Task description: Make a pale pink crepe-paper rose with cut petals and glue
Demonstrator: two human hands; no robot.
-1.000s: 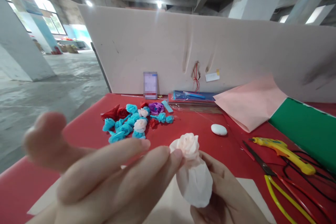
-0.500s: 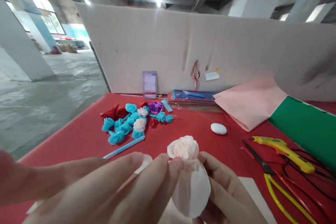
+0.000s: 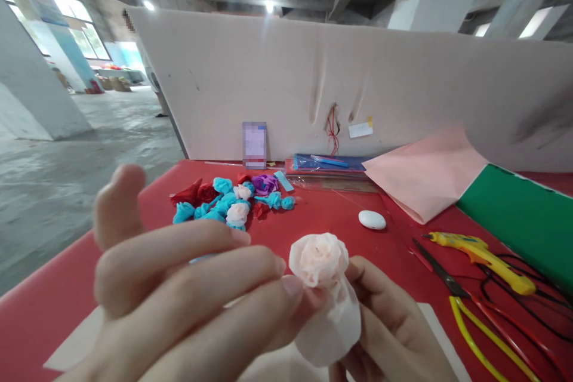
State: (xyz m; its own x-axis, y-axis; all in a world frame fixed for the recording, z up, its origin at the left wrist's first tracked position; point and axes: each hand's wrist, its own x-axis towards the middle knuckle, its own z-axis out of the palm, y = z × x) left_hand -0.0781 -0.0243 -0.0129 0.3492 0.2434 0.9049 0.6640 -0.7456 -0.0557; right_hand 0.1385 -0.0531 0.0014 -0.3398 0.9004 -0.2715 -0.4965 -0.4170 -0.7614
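A pale pink crepe paper flower [image 3: 319, 259] stands upright between my hands, with a wide loose petal [image 3: 329, 334] hanging below its ruffled head. My right hand [image 3: 398, 316] grips the flower low down from the right side, fingers curled round its base. At the flower's left, my left hand [image 3: 192, 298] pinches the paper just under the head; the little finger is raised and the thumb is mostly hidden. Pale paper [image 3: 74, 340] lies on the table beneath my hands.
Blue, red, purple and pink paper flowers [image 3: 237, 213] lie in a heap at the left back. A white oval object [image 3: 372, 219], scissors [image 3: 456, 286], a yellow glue gun [image 3: 486, 259] with a black cable, and pink paper [image 3: 430, 179] are on the right. A white panel [image 3: 224, 83] stands behind.
My left hand has rolled, its little finger now lifted up and the other fingers raised over part of the blue flowers. The flower's head has turned slightly and its petal is folded closer in.
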